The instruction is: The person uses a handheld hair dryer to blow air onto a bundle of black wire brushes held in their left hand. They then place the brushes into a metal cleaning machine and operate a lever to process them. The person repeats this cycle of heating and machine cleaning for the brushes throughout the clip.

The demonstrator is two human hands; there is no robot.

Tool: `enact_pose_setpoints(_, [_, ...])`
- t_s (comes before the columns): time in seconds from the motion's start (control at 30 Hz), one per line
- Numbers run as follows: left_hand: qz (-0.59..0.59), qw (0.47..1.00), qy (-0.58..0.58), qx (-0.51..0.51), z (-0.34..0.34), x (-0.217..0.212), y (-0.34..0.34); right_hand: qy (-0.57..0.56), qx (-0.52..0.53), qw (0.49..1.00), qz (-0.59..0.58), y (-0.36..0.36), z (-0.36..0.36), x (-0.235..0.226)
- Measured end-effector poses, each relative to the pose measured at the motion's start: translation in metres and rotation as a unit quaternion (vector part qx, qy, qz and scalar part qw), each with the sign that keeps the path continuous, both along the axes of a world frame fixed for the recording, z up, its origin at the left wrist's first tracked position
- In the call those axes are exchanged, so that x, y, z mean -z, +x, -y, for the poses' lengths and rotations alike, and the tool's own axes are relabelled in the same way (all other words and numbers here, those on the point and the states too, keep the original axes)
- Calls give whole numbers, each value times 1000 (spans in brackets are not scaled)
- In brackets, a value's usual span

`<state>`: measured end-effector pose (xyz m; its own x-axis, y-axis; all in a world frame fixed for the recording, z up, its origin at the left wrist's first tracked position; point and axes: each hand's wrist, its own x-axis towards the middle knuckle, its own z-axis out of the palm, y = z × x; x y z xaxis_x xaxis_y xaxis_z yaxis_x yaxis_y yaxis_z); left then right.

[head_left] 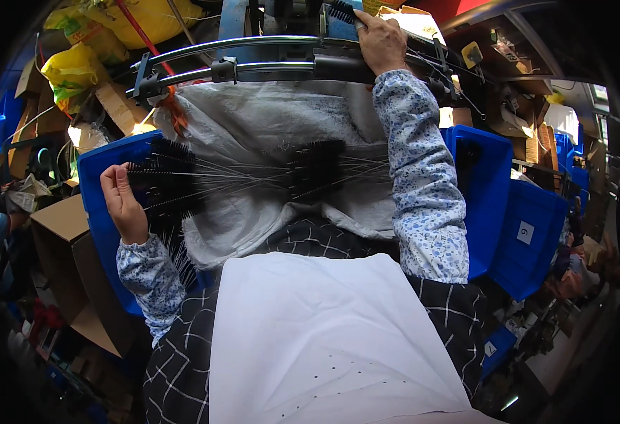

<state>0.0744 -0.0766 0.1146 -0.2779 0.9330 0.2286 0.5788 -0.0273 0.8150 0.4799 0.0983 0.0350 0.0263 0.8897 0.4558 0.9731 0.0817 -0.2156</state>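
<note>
Working surface: we sit at a grey woven sack cloth point(267, 127) spread over a blue plastic crate point(102, 191), with a white sheet point(324, 339) across our lap.
Machine: a blue metal machine with curved steel bars point(253, 67) stands at the far edge of the cloth.
Loose stock: a fan of black bristle brushes on thin twisted-wire stems point(310, 169) lies on the cloth, between our arms.
Bundle in hand: a bunch of the same black wire-stemmed brushes point(165, 180) sits at the left edge of the cloth, over the crate rim.
Left hand: our left hand point(123, 201) is closed round the bundle, fingers curled over the bristle ends.
Right hand: our right hand point(380, 39) is up at the machine, gripping a single black bristle brush point(342, 10) by its stem.
Handling: we judge these brushes very light; the bristles are soft and springy, the wires thin and easily bent.
Where to hold: we think the bare wire just beside the bristle head gives the firmest pinch; the stems will likely tangle if gathered loosely.
</note>
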Motion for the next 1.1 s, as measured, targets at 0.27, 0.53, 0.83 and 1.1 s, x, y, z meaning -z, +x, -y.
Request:
enact_pose_setpoints(0.27, [188, 964, 186, 30, 5, -57, -31, -11, -31, 999, -29, -6, 5, -21])
enact_pose_setpoints(0.53, [300, 935, 185, 36, 4, -56, -8, 3, -60, 998, -27, 10, -26, 10])
enact_pose_setpoints(0.83, [338, 923, 168, 72, -1, -45, 7, -34, 43, 994, -94, 18, 9, 3])
enact_pose_setpoints(1.1, [310, 930, 187, 52, 5, -55, -8, 17, 2, 993, -119, -9, -5, 13])
